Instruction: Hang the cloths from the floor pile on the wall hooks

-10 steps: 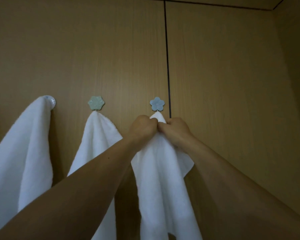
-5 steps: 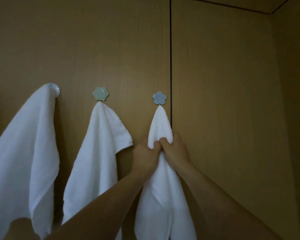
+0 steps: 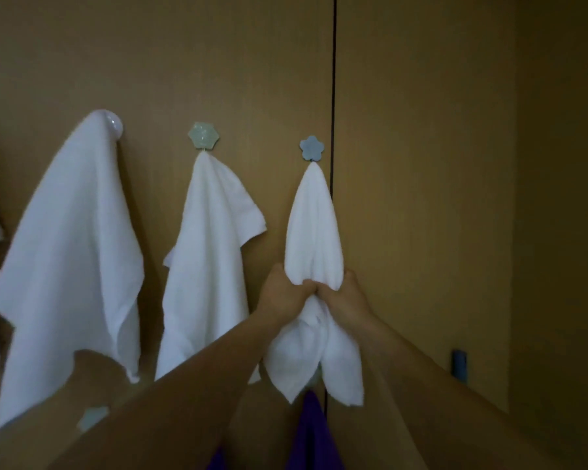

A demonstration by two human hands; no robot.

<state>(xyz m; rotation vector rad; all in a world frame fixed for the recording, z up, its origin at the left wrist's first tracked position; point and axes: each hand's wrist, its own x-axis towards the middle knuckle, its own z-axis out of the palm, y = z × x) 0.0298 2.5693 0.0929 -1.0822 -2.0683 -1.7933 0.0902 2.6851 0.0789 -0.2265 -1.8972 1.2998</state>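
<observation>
A white cloth (image 3: 313, 232) hangs from the blue flower hook (image 3: 311, 148) on the wooden wall. My left hand (image 3: 284, 293) and my right hand (image 3: 348, 293) both grip this cloth at its middle, side by side, bunching it below the hook. To the left, a second white cloth (image 3: 207, 266) hangs from the green hexagon hook (image 3: 203, 136). Farther left, a third white cloth (image 3: 72, 259) drapes over a round clear hook (image 3: 113, 123). The floor pile is out of view.
A purple cloth (image 3: 313, 435) hangs on a lower row under the gripped cloth, beside another pale hook (image 3: 92, 417). A dark seam (image 3: 333, 79) splits the wall panels. A blue object (image 3: 459, 364) sticks out low right. A side wall (image 3: 564, 198) closes the corner.
Both hands have slid down the cloth from just under the blue hook to its middle, and the cloth now hangs from that hook. The view has tilted downward, revealing the lower row.
</observation>
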